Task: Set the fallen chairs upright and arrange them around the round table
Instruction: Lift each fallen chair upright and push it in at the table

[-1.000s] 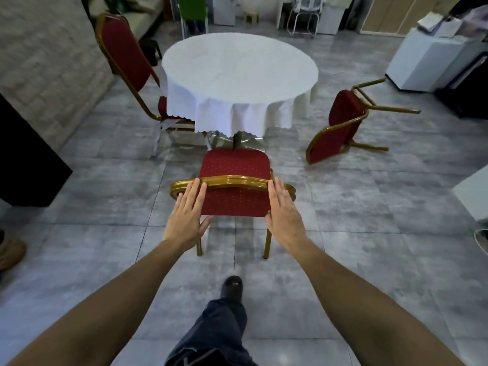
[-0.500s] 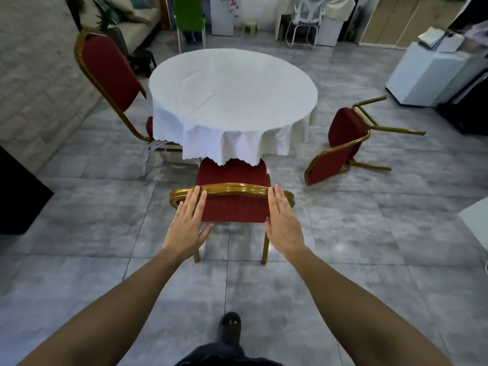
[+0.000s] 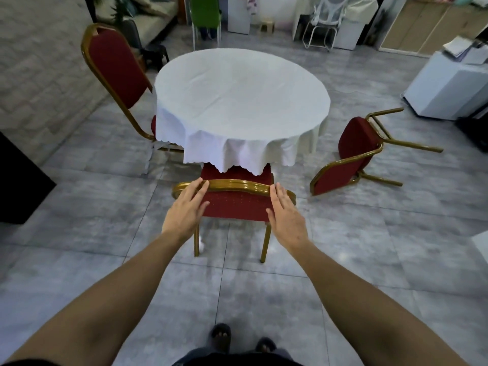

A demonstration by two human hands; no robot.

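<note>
At the near side of the round worktop (image 3: 241,101), we have both hands flat against the back of the red chair (image 3: 235,204) with the gold frame. Our left hand (image 3: 184,211) has its fingers spread out, with the fingertips up on the gold top rail, and our right hand (image 3: 286,215) is flat too, pressing on the red back pad. Neither hand is closed around anything; they only push. This chair stands upright on the grey tile floor (image 3: 369,247), and its seat is already partly under the hanging white tablecloth (image 3: 237,154). If we push too hard, we think the seat could bump the worktop's leg, which is hidden under the cloth, or catch the cloth and drag it crooked. Flat hands can also slip off the shiny rail, and then the chair might tip forward. A second red chair (image 3: 116,72) stands upright on the left, touching the worktop's edge. The fallen chair (image 3: 353,154) lies on its side on the right, with its gold legs sticking out over the floor. We still have to lift that one, and we could trip on those legs when we walk over.
</note>
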